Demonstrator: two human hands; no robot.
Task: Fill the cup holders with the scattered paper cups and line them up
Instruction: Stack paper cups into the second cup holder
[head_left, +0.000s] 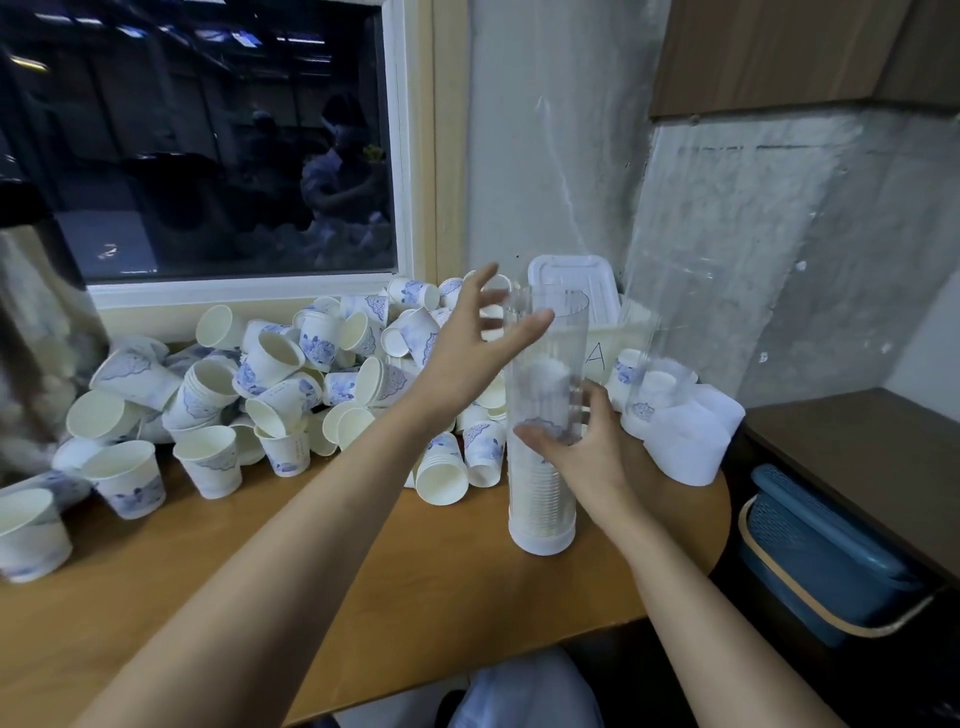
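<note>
A clear plastic cup holder tube (543, 493) with a white base stands upright on the wooden table (322, 582), partly filled with a stack of paper cups. My right hand (587, 447) grips the tube around its middle. My left hand (478, 343) hovers beside the tube's open top, fingers spread and holding nothing. A big heap of scattered white paper cups with blue patterns (291, 384) lies to the left along the window sill. A second clear holder (660, 364) with cups in it stands at the right, against the wall.
A white lidded container (576, 291) marked with a letter A stands behind the holders. White holder parts (691, 441) lie at the table's right end. A blue basket (815, 561) sits on the floor to the right, under a dark shelf (872, 447). A window (208, 145) backs the heap.
</note>
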